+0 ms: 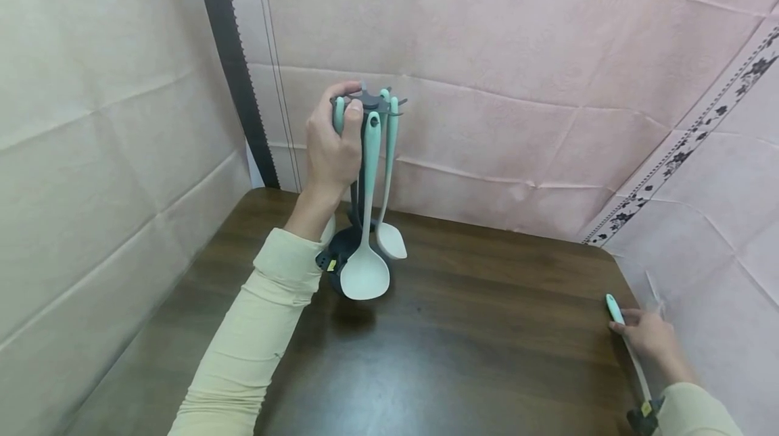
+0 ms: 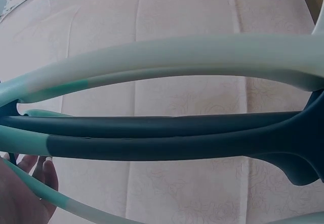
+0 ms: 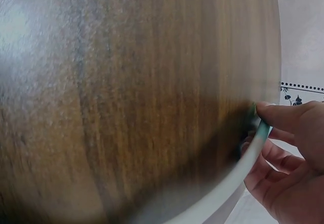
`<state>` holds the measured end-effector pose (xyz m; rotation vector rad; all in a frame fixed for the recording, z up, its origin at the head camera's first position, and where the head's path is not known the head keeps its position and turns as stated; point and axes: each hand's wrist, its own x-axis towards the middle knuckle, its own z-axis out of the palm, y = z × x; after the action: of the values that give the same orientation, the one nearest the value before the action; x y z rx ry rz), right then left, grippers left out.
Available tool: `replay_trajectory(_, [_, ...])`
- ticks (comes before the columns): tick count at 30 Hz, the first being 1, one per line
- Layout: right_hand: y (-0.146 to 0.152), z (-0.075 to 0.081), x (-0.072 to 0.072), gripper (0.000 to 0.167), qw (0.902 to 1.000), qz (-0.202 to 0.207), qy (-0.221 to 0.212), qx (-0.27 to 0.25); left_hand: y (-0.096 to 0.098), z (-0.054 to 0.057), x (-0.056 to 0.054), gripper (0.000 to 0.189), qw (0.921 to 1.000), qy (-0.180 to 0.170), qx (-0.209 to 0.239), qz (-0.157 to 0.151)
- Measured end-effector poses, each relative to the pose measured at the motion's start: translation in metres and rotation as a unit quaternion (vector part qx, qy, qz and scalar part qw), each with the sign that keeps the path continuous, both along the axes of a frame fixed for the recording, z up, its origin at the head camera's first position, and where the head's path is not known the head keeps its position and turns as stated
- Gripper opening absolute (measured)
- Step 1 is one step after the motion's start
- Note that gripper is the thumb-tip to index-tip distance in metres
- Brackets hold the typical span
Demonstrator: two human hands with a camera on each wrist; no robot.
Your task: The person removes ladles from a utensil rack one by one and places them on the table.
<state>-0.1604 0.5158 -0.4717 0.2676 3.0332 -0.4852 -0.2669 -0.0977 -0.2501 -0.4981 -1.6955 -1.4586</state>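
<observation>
At the back left of the table, my left hand (image 1: pixel 331 145) grips the top of a dark utensil rack (image 1: pixel 372 101), thumb in front and fingers behind. Teal-and-white kitchen tools hang from it, among them a ladle (image 1: pixel 365 275) in front and a slant-edged turner (image 1: pixel 391 241). The left wrist view shows their long handles (image 2: pixel 177 57) beside the dark post. By the table's right edge, my right hand (image 1: pixel 654 338) pinches a utensil with a teal handle end (image 1: pixel 615 309) and pale shaft (image 3: pixel 223 196). Its head is hidden near my wrist.
The brown wooden table (image 1: pixel 487 328) has rounded back corners. Pale cloth (image 1: pixel 475 84) hangs close behind it and along both sides, with a floral border strip (image 1: pixel 675 159) at the back right.
</observation>
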Motion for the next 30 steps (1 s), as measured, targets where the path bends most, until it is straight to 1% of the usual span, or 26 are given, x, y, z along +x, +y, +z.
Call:
replay_trajectory(7, [0.0058, -0.0049, 0.0012, 0.060, 0.9999, 0.008, -0.006, 0.004, 0.0006, -0.0027, -0.0008, 0.061, 1.0000, 0.001, 0.010, -0.001])
replay_trajectory(13, [0.0084, -0.0040, -0.0001, 0.063, 0.9997, 0.013, -0.019, 0.000, 0.0015, -0.0022, -0.0019, 0.060, 0.9999, 0.003, 0.009, 0.002])
replay_trajectory(18, [0.0059, -0.0031, -0.0006, 0.068, 0.9994, 0.004, -0.034, -0.011, 0.0014, -0.0001, -0.0021, 0.059, 0.9999, 0.009, 0.011, 0.006])
replay_trajectory(26, [0.0070, -0.0054, 0.0011, 0.066, 0.9997, -0.012, -0.019, -0.007, 0.0016, -0.0007, -0.0018, 0.059, 0.9999, 0.009, 0.011, 0.004])
replay_trajectory(30, [0.0027, -0.0044, 0.0019, 0.066, 0.9994, -0.016, -0.029, -0.007, 0.0020, -0.0009, -0.0019, 0.059, 0.9999, 0.009, 0.011, 0.003])
